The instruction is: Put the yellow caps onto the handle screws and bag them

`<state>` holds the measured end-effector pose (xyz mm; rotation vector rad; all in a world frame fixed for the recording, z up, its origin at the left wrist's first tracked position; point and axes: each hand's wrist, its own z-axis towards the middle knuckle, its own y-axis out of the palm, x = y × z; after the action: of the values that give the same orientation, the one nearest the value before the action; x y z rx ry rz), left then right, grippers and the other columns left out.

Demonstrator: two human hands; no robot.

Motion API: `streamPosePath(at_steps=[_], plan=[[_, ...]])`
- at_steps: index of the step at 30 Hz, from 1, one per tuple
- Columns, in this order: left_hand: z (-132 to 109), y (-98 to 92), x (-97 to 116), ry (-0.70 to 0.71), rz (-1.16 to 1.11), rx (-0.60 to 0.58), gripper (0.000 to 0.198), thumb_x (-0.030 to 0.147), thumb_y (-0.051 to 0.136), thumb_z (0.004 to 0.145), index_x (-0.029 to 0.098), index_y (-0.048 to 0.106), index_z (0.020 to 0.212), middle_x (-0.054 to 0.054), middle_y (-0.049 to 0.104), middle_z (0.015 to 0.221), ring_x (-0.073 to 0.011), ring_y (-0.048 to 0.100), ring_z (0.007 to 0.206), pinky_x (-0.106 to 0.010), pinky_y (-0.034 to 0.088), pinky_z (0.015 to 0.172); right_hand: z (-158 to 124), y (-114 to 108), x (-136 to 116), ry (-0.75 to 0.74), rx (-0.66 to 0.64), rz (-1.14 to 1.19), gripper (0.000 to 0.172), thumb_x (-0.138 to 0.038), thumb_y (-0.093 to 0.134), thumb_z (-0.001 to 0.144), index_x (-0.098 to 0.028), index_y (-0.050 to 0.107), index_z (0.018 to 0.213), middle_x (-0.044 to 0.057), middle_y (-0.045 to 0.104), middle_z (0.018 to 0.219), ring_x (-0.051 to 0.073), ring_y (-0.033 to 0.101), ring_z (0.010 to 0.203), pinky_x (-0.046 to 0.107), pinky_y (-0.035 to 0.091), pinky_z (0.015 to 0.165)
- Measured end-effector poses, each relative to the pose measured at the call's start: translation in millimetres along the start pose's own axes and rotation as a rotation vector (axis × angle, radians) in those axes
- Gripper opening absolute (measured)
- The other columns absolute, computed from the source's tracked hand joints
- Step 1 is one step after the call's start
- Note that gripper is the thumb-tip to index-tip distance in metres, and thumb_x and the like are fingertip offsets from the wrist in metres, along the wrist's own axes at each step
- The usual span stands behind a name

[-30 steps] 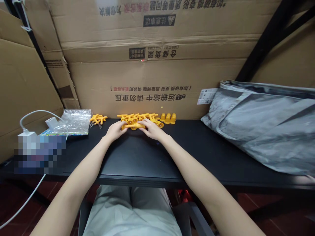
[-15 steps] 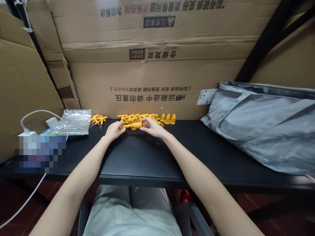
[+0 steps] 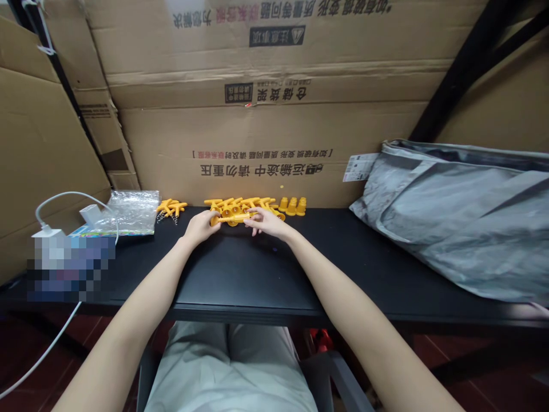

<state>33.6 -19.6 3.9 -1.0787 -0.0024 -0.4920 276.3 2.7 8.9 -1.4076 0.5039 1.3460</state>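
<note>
A yellow plastic corkscrew (image 3: 234, 219) lies sideways between my hands, above the back part of the table. My left hand (image 3: 202, 226) is closed on its left end. The fingers of my right hand (image 3: 268, 222) pinch its right end, partly hiding it. Just behind my hands several yellow corkscrews (image 3: 256, 202) lie in a crowded row, with round open ends facing me. Farther left, a small pile of yellow T-shaped handles (image 3: 172, 206) shows bare metal spirals. Several yellow sleeves (image 3: 292, 206) stand upright to the right of the row.
On the left of the black table (image 3: 244, 274) lie a clear plastic bag (image 3: 132, 212) and a white charger (image 3: 50, 243) with a cable. A large grey fabric bag (image 3: 454, 223) fills the right side. Cardboard (image 3: 266, 126) walls the back.
My right hand's fingers have shifted slightly on the corkscrew's right end, with some now lower. My left hand stays nearly in place.
</note>
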Motion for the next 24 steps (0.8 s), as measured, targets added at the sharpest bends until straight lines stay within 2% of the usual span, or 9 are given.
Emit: streamPosePath(at_steps=[3,6,10,15,24], plan=[[-0.3,-0.6,0.6,0.014,-0.005,0.014,0.027,0.027,0.058,0.08,0.022,0.066,0.105,-0.005,0.068,0.101,-0.0168,0.063,0.089,-0.024,0.046,0.082,-1.3,-2.0,-0.8,-0.04,-0.021,0.038,0.051,-0.052,0.076,0.065,-0.022,0.05,0.098,0.0,0.068,0.072,0.015,0.061,0.05,0.03,0.049,0.053],[-0.8,-0.7,0.6,0.04,-0.002,0.041,0.027,0.026,0.059,0.079,0.021,0.066,0.104,-0.005,0.068,0.099,-0.0173,0.063,0.089,-0.025,0.046,0.082,-3.3,-1.4,-2.6,-0.033,-0.04,0.04,0.045,-0.054,0.071,0.07,-0.022,0.046,0.089,0.0,0.068,0.067,0.013,0.058,0.044,0.028,0.047,0.051],[-0.5,0.4,-1.5,0.076,0.019,0.08,0.025,0.026,0.059,0.078,0.02,0.066,0.102,-0.005,0.068,0.095,-0.0165,0.063,0.085,-0.025,0.047,0.079,-5.1,1.1,-5.6,-0.017,-0.031,0.036,0.046,-0.055,0.07,0.071,-0.02,0.045,0.087,-0.002,0.066,0.056,0.012,0.056,0.038,0.024,0.044,0.046],[0.3,2.9,-4.1,0.129,0.004,0.133,0.023,0.025,0.06,0.076,0.019,0.066,0.097,-0.005,0.069,0.092,-0.0159,0.063,0.079,-0.025,0.047,0.074,-5.6,2.4,-7.5,-0.035,-0.02,0.003,0.045,-0.06,0.064,0.074,-0.019,0.046,0.081,-0.003,0.062,0.053,0.012,0.055,0.039,0.024,0.043,0.047],[-0.5,1.7,-2.9,0.121,-0.013,0.119,0.022,0.024,0.06,0.076,0.02,0.066,0.097,-0.004,0.069,0.09,-0.015,0.063,0.079,-0.024,0.047,0.075,-7.0,7.7,-13.3,-0.044,0.048,-0.047,0.048,-0.065,0.059,0.076,-0.019,0.048,0.069,-0.001,0.06,0.052,0.01,0.052,0.037,0.023,0.04,0.046]])
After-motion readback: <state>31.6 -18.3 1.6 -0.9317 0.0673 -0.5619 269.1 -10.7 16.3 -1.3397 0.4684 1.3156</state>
